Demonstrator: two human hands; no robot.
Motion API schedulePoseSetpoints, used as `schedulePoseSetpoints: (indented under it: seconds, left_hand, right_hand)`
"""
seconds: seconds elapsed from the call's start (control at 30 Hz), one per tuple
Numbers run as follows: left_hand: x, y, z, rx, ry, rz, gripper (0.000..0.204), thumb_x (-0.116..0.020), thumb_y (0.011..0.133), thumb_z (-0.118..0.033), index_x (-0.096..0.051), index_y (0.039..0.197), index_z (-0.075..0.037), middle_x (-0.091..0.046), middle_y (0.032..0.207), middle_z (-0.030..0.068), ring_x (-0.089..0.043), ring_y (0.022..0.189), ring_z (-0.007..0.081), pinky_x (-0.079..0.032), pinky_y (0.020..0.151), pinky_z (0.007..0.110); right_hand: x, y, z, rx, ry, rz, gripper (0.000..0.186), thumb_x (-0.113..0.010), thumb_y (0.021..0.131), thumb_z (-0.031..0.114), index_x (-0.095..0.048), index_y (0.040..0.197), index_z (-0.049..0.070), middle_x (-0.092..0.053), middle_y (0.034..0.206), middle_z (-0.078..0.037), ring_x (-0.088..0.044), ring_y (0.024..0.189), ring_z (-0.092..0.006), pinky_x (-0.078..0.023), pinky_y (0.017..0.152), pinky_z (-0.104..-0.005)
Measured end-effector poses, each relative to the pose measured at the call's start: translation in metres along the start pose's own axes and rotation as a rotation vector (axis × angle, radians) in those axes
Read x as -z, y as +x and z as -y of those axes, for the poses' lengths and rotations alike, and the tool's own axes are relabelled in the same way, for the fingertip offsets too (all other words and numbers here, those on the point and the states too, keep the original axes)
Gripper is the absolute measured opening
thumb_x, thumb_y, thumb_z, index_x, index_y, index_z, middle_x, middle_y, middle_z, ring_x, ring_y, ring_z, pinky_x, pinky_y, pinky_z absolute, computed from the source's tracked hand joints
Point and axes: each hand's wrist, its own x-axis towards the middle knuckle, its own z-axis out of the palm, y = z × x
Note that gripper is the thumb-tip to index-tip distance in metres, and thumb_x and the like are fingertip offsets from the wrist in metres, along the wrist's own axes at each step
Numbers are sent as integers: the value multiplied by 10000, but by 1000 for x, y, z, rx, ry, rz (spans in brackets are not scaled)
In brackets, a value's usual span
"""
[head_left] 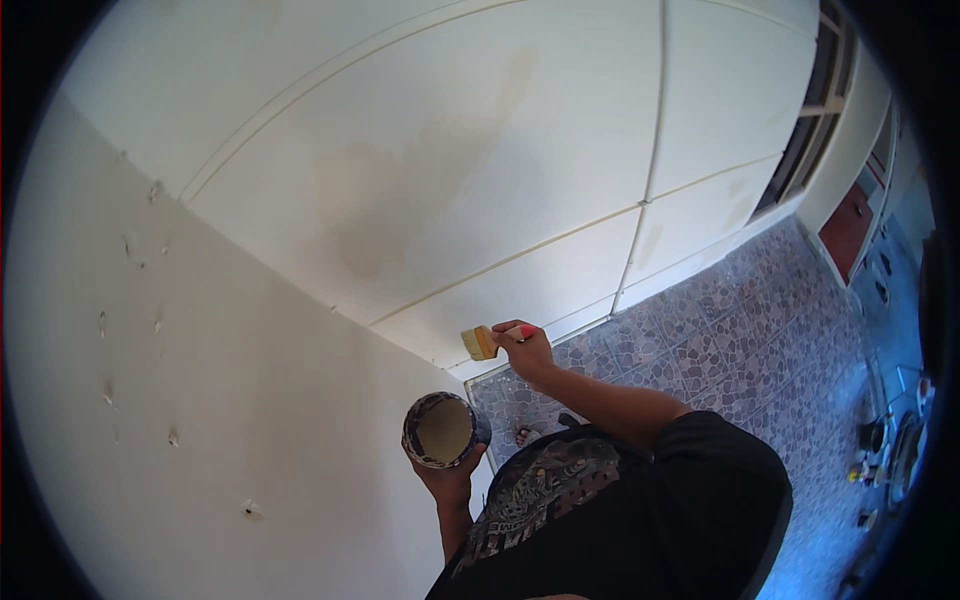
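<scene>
My right hand (522, 348) grips the wooden handle of a flat paintbrush (480, 343), its wide bristles pointing left. The handle has a red end, and the bristle part looks yellowish. Lower and to the left, my left hand (450, 480) holds up a round, dark, paint-smeared paint pot (480, 420). Cream-coloured paint (444, 430) shows inside it. The brush is apart from the pot, up and to its right. Behind the brush stands a white panelled wall (560, 130); whether the bristles touch it I cannot tell.
A second wall (290, 400) on the left has several small chipped holes. Damp-looking beige patches (370, 200) mark the panelled wall. Patterned stone-look tiles (720, 340) cover the floor. A window (815, 120) and a red panel (848, 230) are at the right, with household items (875, 435) below.
</scene>
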Motion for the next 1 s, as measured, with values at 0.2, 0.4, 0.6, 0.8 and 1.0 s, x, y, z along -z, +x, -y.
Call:
schedulePoseSetpoints:
  seconds: [0.2, 0.4, 0.6, 0.8, 1.0]
  left_hand:
    - [-54, -22, 0, -6, 26, 97, 1027, -1004, 547, -22, -459, 1418, -12, -619, 1361, 154, -622, 1260, 276, -522, 1094, 438]
    - [-110, -57, -9, 26, 91, 194, 1048, -1020, 563, -71, -435, 1430, -11, -617, 1356, 156, -631, 1244, 273, -530, 1071, 428]
    - [-151, -101, -1, 22, 175, 271, 1115, -1039, 566, -138, -391, 1465, -10, -605, 1356, 148, -615, 1260, 273, -517, 1081, 422]
    - [-177, -137, -4, 56, 164, 262, 1166, -1049, 568, -159, -362, 1496, -2, -600, 1371, 154, -610, 1271, 273, -511, 1089, 425]
    - [-190, -152, -7, 20, 181, 246, 1169, -1046, 581, -151, -346, 1506, 0, -597, 1384, 163, -608, 1286, 279, -510, 1097, 425]
  right_hand:
    - [86, -28, 4, 18, 67, -139, 173, -803, 925, 161, -782, 1053, 46, -762, 940, -42, -682, 844, -113, -546, 782, -277]
    - [229, -70, -4, -10, -2, -358, 152, -784, 942, 130, -768, 1069, 47, -734, 964, -19, -646, 849, -90, -515, 763, -256]
    - [320, -101, -43, -20, 18, -500, 152, -779, 954, 127, -760, 1088, 59, -707, 924, 2, -615, 795, -79, -492, 710, -250]
    - [330, -116, -38, -140, 115, -451, 156, -791, 948, 149, -760, 1079, 71, -704, 914, 6, -576, 728, -65, -438, 636, -242]
    - [323, -115, -21, -178, 155, -363, 176, -796, 943, 146, -760, 1076, 37, -738, 968, -28, -653, 836, -99, -506, 757, -258]
